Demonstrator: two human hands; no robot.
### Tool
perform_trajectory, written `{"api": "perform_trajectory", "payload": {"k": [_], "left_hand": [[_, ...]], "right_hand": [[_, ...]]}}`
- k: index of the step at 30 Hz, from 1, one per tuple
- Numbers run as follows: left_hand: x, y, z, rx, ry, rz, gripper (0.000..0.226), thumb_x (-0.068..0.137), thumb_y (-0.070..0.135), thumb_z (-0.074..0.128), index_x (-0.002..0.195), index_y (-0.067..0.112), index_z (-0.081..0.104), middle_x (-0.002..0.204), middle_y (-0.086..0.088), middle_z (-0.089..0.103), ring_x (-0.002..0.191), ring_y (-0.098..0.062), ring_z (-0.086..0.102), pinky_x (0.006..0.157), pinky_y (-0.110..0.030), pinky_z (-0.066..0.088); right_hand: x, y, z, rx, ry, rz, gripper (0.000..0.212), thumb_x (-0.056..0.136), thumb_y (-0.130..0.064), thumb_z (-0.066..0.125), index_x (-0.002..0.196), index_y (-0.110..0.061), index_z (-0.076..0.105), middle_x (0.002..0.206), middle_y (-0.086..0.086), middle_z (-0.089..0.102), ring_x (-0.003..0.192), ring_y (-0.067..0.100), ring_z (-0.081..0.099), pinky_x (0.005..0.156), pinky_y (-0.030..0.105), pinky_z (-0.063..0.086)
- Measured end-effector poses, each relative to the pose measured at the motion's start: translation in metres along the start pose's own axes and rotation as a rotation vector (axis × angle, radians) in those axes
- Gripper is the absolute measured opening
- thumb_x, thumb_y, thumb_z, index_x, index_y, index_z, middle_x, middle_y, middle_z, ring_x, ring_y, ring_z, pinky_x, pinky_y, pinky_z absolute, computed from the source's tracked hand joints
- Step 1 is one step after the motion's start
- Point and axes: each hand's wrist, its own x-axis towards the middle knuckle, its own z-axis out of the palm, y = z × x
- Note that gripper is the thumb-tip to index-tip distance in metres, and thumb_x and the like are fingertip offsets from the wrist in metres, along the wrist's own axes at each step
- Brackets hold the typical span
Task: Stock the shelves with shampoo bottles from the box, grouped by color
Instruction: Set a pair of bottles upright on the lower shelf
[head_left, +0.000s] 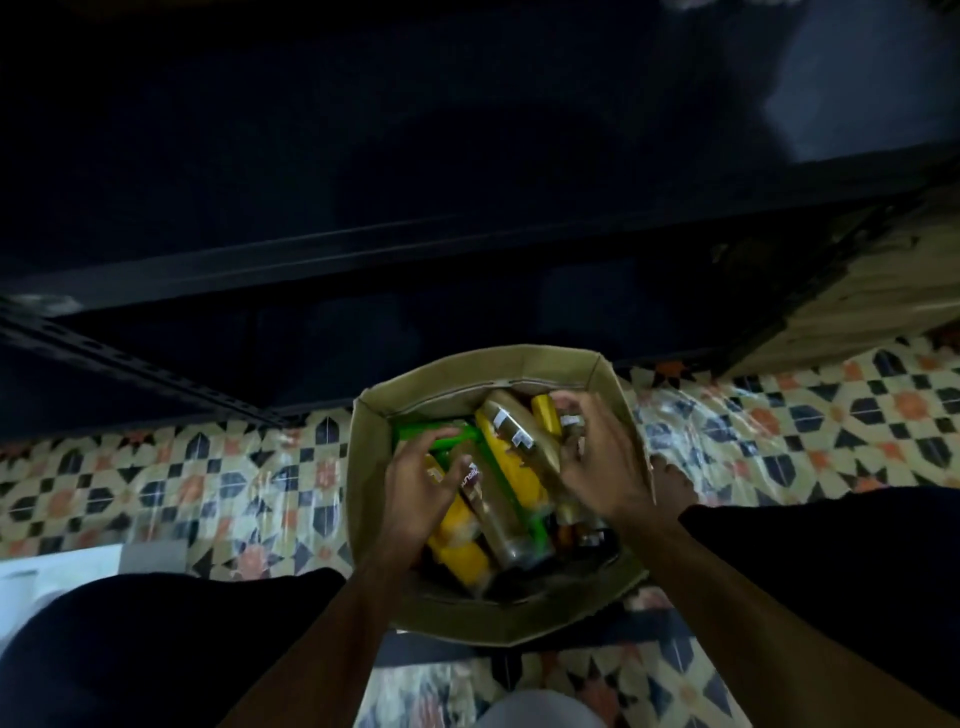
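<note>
An open cardboard box (374, 499) stands on the floor between my knees. It holds several shampoo bottles lying jumbled: yellow ones (511, 467), green ones (415, 431) and translucent brown ones (519, 431). My left hand (415, 488) is inside the box on its left side, with fingers and thumb curled round the top of a yellow bottle (462, 551). On the right side my right hand (602, 467) curls its fingers round a brown bottle. The dark metal shelf (415, 254) runs across just beyond the box, and its surface is in shadow.
The floor (156, 483) is covered with patterned tiles. My legs in dark trousers flank the box, and a bare foot (672, 480) rests beside its right wall. Another cardboard carton (857, 291) stands at the right. Something white (47, 577) lies at the lower left.
</note>
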Motion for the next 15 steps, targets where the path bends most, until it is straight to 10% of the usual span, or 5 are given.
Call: {"api": "perform_trajectory", "payload": {"k": [5, 10, 15], "left_hand": [[0.002, -0.032, 0.005, 0.004, -0.052, -0.218, 0.033, 0.086, 0.033, 0.082, 0.116, 0.034, 0.069, 0.114, 0.004, 0.065, 0.107, -0.02, 0.064, 0.09, -0.039, 0.056], [0.005, -0.054, 0.037, -0.04, -0.141, -0.349, 0.029, 0.081, 0.03, 0.086, 0.102, 0.034, 0.067, 0.107, 0.0, 0.074, 0.097, -0.017, 0.071, 0.084, -0.034, 0.057], [0.018, -0.063, 0.085, -0.111, -0.374, -0.487, 0.064, 0.079, 0.025, 0.079, 0.136, 0.006, 0.058, 0.127, -0.012, 0.067, 0.121, -0.033, 0.064, 0.102, -0.041, 0.052]], "right_hand": [[0.003, 0.027, 0.036, -0.019, -0.066, 0.14, 0.067, 0.081, -0.003, 0.066, 0.136, -0.034, 0.044, 0.14, -0.006, 0.047, 0.133, 0.019, 0.046, 0.105, 0.044, 0.046], [0.007, 0.055, 0.064, -0.137, -0.143, 0.214, 0.078, 0.07, -0.003, 0.073, 0.142, -0.014, 0.047, 0.14, 0.014, 0.044, 0.128, 0.038, 0.047, 0.102, 0.046, 0.045], [0.023, 0.072, 0.079, -0.246, -0.203, 0.272, 0.081, 0.075, -0.021, 0.07, 0.15, -0.015, 0.04, 0.147, 0.016, 0.042, 0.133, 0.039, 0.042, 0.105, 0.046, 0.041]]}}
